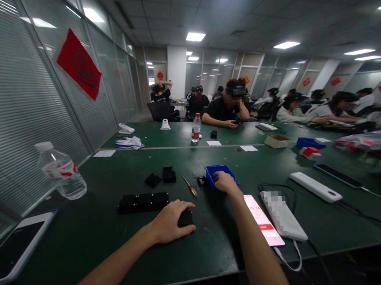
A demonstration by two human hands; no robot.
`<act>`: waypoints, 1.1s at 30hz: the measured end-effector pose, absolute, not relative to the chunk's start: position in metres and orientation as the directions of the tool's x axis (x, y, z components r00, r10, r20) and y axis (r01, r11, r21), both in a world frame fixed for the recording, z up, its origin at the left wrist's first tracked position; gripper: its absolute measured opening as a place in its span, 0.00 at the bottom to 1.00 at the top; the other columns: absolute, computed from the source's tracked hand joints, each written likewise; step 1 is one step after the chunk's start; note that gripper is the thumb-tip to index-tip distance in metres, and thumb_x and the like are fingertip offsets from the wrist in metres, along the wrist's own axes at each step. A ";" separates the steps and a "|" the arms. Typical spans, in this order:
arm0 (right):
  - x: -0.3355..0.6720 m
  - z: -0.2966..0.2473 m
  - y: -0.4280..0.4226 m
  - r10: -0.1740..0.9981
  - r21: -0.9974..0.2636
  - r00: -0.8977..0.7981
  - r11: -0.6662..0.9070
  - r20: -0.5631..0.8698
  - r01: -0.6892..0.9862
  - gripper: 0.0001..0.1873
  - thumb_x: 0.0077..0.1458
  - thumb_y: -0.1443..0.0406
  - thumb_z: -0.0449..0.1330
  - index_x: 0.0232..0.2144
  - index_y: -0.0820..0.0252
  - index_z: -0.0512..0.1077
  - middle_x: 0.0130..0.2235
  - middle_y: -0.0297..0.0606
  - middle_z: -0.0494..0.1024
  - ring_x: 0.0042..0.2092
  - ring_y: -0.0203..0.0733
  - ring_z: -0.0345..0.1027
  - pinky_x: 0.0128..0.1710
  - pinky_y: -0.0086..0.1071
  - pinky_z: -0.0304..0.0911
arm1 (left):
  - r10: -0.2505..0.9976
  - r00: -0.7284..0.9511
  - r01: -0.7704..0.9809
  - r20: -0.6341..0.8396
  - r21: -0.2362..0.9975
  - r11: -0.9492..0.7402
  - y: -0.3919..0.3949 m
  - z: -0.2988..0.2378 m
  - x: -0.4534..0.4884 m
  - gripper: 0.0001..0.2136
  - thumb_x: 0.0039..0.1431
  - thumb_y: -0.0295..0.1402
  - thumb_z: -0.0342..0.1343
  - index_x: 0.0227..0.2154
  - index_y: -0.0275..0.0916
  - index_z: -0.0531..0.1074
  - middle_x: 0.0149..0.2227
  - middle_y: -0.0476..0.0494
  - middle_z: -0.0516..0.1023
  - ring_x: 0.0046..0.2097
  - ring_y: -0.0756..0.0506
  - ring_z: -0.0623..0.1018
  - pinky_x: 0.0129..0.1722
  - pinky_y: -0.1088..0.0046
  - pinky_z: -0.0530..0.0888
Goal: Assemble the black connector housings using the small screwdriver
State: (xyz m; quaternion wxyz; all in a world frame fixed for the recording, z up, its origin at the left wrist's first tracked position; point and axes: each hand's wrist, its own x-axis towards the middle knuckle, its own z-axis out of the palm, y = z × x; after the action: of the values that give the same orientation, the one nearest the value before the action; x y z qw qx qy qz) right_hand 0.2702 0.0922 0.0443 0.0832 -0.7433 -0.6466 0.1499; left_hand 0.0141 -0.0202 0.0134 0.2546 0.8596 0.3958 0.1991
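Note:
My left hand (pixel 170 222) lies on the green table (pixel 86 235), its fingers closed over a small black block (pixel 185 219). My right hand (pixel 224 182) reaches forward into a small blue bin (pixel 215 172); its fingers curl down inside and what they hold is hidden. A row of three black blocks (pixel 143 201) lies just left of my left hand. Two more black parts (pixel 162 177) sit beyond them. Between the parts and the bin lies a screwdriver (pixel 190 186).
A water bottle (pixel 61 170) stands far left and a tablet (pixel 16 247) lies at the near left edge. A lit phone (pixel 263 219), a white power bank (pixel 282 215) with cable and a white bar (pixel 315 187) lie right. Several people sit at the far tables.

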 end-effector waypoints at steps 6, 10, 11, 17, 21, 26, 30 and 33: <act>0.276 0.046 0.093 0.989 -0.360 0.047 -0.094 -0.138 0.928 0.28 0.46 0.74 0.66 0.51 0.55 0.79 0.46 0.41 0.83 0.46 0.45 0.78 0.43 0.28 0.68 | 0.781 0.602 0.567 0.165 0.601 -0.564 -0.020 0.011 0.014 0.25 0.59 0.40 0.64 0.58 0.42 0.68 0.53 0.40 0.77 0.52 0.38 0.76 0.55 0.58 0.72; 0.277 0.043 0.095 0.989 -0.365 0.042 -0.092 -0.143 0.927 0.29 0.44 0.76 0.65 0.51 0.55 0.79 0.44 0.41 0.84 0.45 0.44 0.78 0.41 0.27 0.68 | 0.785 0.600 0.572 0.156 0.603 -0.557 -0.021 0.012 0.014 0.26 0.59 0.41 0.64 0.58 0.42 0.68 0.53 0.39 0.77 0.52 0.38 0.77 0.55 0.58 0.72; 0.276 0.042 0.096 0.989 -0.361 0.048 -0.096 -0.140 0.927 0.29 0.44 0.76 0.65 0.51 0.55 0.79 0.45 0.41 0.83 0.46 0.45 0.78 0.41 0.27 0.68 | 0.785 0.601 0.573 0.153 0.602 -0.556 -0.021 0.012 0.014 0.26 0.59 0.41 0.64 0.58 0.42 0.68 0.53 0.39 0.77 0.52 0.38 0.77 0.55 0.58 0.72; 0.274 0.039 0.097 0.991 -0.340 0.067 -0.101 -0.112 0.935 0.28 0.46 0.76 0.63 0.50 0.54 0.80 0.45 0.44 0.83 0.49 0.49 0.77 0.46 0.31 0.67 | 0.788 0.594 0.581 0.160 0.592 -0.559 -0.021 0.013 0.015 0.26 0.58 0.39 0.65 0.58 0.42 0.69 0.51 0.40 0.77 0.51 0.38 0.77 0.54 0.59 0.73; 0.272 0.040 0.096 0.992 -0.328 0.068 -0.100 -0.107 0.939 0.28 0.46 0.76 0.63 0.50 0.54 0.80 0.45 0.44 0.83 0.50 0.49 0.77 0.48 0.31 0.67 | 0.786 0.598 0.581 0.157 0.591 -0.560 -0.020 0.012 0.015 0.26 0.58 0.40 0.64 0.58 0.41 0.68 0.52 0.39 0.77 0.52 0.38 0.77 0.55 0.58 0.72; 0.271 0.041 0.095 0.992 -0.327 0.065 -0.097 -0.107 0.940 0.28 0.47 0.77 0.62 0.50 0.55 0.80 0.45 0.44 0.83 0.50 0.49 0.77 0.47 0.31 0.67 | 0.786 0.599 0.578 0.155 0.596 -0.557 -0.020 0.011 0.014 0.26 0.59 0.41 0.64 0.59 0.42 0.68 0.52 0.39 0.77 0.51 0.38 0.77 0.55 0.58 0.73; 0.271 0.042 0.094 0.992 -0.337 0.067 -0.098 -0.103 0.937 0.28 0.47 0.78 0.62 0.50 0.55 0.80 0.45 0.44 0.83 0.50 0.49 0.76 0.47 0.31 0.67 | 0.780 0.604 0.572 0.166 0.591 -0.569 -0.020 0.011 0.013 0.26 0.59 0.41 0.64 0.59 0.42 0.67 0.53 0.39 0.77 0.52 0.37 0.76 0.55 0.58 0.72; 0.270 0.044 0.093 0.993 -0.349 0.068 -0.098 -0.098 0.932 0.28 0.46 0.78 0.62 0.49 0.56 0.80 0.45 0.43 0.83 0.50 0.49 0.77 0.47 0.30 0.67 | 0.780 0.603 0.571 0.168 0.592 -0.569 -0.020 0.011 0.014 0.26 0.59 0.40 0.64 0.58 0.42 0.68 0.52 0.40 0.77 0.51 0.38 0.77 0.55 0.58 0.72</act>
State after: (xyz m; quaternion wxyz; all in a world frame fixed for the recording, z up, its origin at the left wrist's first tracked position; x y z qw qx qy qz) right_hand 0.2704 0.0932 0.0436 0.0972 -0.7243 -0.6644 0.1565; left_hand 0.0139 -0.0198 0.0106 0.2478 0.8604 0.3924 0.2107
